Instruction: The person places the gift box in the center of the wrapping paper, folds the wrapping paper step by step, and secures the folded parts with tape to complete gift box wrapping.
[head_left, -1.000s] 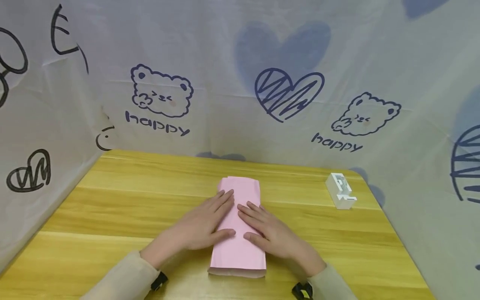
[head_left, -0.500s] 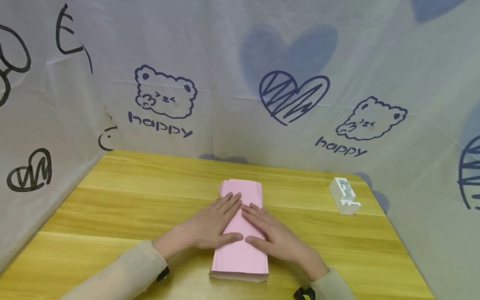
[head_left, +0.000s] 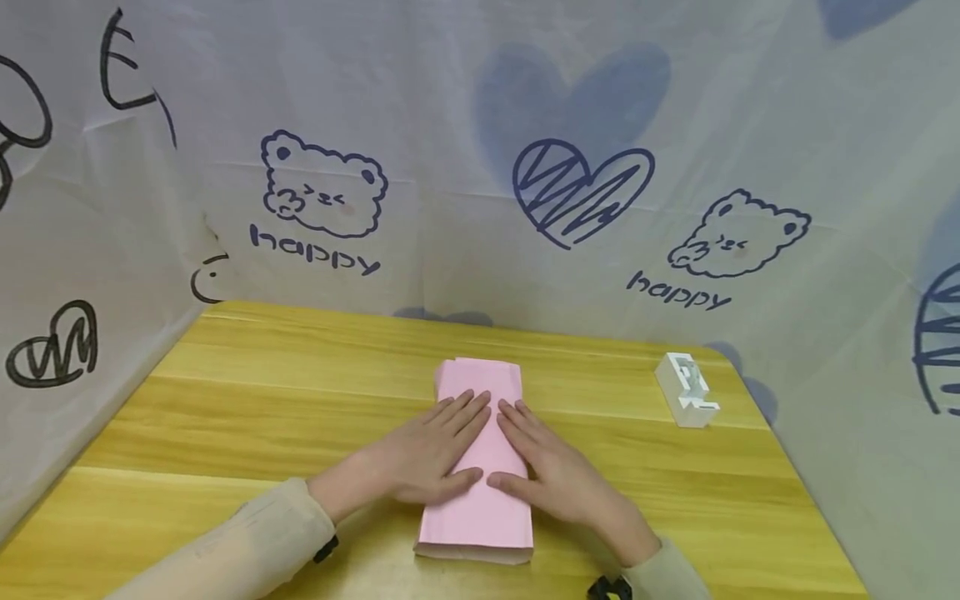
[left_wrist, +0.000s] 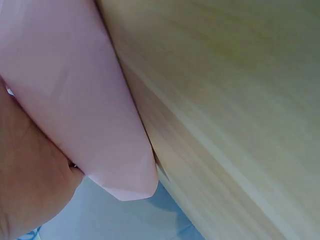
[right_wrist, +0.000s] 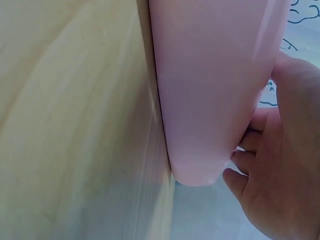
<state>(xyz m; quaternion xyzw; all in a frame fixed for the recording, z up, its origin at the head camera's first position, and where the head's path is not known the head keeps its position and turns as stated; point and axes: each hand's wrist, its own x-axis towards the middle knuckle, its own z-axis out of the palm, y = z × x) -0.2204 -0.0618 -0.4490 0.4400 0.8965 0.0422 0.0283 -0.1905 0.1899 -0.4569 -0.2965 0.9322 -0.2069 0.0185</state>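
Note:
A long packet of pink paper (head_left: 480, 521) lies lengthwise on the table, its near end showing a greyish inner edge. What is inside it, if anything, is hidden. From the left, my left hand (head_left: 427, 454) rests on its top with straight fingers, thumb apart. My right hand (head_left: 558, 479) lies on the top from the other side, fingers extended towards the middle. The thumbs nearly meet. In the left wrist view the pink paper (left_wrist: 90, 110) has a smooth side wall reaching the tabletop. The right wrist view shows my right hand (right_wrist: 285, 165) along the packet's upper edge.
A white tape dispenser (head_left: 686, 392) stands at the right rear of the wooden table (head_left: 247, 400). White cloth (head_left: 450, 275) with bear and heart drawings hangs behind the table and along its sides.
My left hand has slid a little to the right over the pink paper. The right hand's fingertips have shifted slightly right. The packet stays in about the same place.

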